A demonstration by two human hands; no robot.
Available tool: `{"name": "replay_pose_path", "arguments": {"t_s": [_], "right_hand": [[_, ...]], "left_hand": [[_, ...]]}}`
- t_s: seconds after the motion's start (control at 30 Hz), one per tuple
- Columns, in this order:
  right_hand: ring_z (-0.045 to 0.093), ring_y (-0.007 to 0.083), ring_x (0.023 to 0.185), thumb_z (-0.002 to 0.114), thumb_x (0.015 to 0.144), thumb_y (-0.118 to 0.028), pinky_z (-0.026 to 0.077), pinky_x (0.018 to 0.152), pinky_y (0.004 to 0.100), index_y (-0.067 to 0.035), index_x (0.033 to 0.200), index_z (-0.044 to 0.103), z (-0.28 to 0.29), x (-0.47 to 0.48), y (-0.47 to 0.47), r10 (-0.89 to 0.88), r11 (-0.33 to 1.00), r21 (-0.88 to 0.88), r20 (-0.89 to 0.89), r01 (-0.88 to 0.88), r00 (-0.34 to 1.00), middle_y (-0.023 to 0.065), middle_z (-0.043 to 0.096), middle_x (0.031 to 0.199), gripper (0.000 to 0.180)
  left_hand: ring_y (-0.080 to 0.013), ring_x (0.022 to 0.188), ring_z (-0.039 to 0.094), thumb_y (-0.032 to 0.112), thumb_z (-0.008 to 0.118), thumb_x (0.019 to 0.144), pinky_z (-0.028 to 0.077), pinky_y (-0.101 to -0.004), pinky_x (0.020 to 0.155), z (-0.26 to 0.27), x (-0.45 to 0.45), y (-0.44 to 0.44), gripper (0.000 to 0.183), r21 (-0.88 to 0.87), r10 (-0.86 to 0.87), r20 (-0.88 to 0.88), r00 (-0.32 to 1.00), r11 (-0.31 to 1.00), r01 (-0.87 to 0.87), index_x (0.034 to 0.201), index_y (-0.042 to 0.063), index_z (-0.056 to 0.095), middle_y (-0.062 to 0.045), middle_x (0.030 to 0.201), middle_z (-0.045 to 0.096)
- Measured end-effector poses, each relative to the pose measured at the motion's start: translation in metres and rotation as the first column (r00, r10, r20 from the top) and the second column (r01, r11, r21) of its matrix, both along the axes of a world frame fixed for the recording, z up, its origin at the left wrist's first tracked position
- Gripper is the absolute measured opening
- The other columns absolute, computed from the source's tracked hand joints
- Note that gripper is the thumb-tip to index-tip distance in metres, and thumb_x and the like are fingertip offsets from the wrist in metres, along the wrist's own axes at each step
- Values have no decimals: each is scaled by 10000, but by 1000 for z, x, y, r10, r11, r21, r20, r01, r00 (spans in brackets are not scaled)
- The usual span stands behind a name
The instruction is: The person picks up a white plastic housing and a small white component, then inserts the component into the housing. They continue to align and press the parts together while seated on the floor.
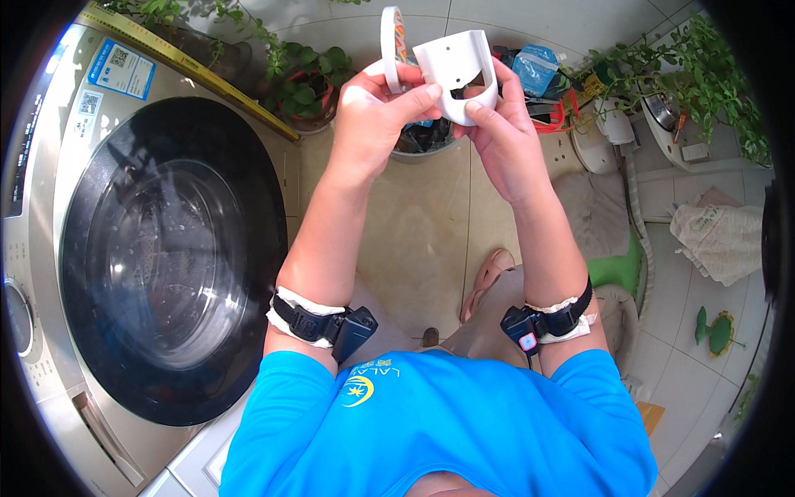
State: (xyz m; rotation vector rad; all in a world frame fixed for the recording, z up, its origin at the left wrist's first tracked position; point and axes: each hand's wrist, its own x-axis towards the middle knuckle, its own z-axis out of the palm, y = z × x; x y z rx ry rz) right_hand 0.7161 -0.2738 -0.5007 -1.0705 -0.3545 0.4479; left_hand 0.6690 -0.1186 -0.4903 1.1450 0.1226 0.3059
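Note:
My left hand [372, 118] holds a roll of tape [390, 46] upright, seen nearly edge-on, with a white rim and a printed inner core. The thumb of that hand also touches the near left edge of a white plastic holder [438, 57]. This holder is a curved shell with a wide cut-out and small holes in its flat wall. My right hand [506, 124] grips it from the right, thumb on the rounded lower rim and fingers behind. Below the hands stands a bucket [419, 155] lined with a dark bag, partly hidden by them.
A front-loading washing machine [171, 261] fills the left, with a yellow strip [186, 65] along its edge. Potted plants [310, 74] stand ahead. Red-handled tools [556, 118] and a blue packet [534, 68] lie beyond my right hand. A grey cushion [590, 211] is at right.

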Motion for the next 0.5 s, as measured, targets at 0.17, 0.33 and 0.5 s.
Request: {"name": "replay_pose_path", "arguments": {"t_s": [0.17, 0.33, 0.5], "right_hand": [[532, 137, 999, 547, 870, -37, 497, 765, 276, -76, 1381, 303, -1, -2, 3, -103, 987, -100, 201, 125, 974, 77, 488, 1166, 568], [527, 135, 1005, 553, 895, -49, 481, 764, 264, -80, 1395, 295, -5, -2, 6, -208, 941, -165, 406, 296, 890, 81, 479, 1191, 564], [533, 139, 992, 562, 910, -43, 485, 771, 259, -78, 1399, 288, -8, 0, 6, -252, 921, -153, 470, 359, 846, 86, 478, 1153, 561]], "left_hand": [[-151, 697, 658, 44, 723, 791, 563, -271, 673, -1, 2, -4, 227, 70, 51, -9, 999, 996, -50, 960, -61, 613, -116, 848, 666], [-159, 711, 675, 84, 722, 811, 552, -259, 658, -5, 6, -6, 273, 104, 67, -36, 997, 993, -63, 1013, -68, 620, -123, 888, 680], [-176, 735, 688, 55, 699, 833, 561, -264, 664, -7, 8, -11, 267, 103, 87, -35, 996, 991, -83, 1051, -78, 620, -128, 923, 684]]}}
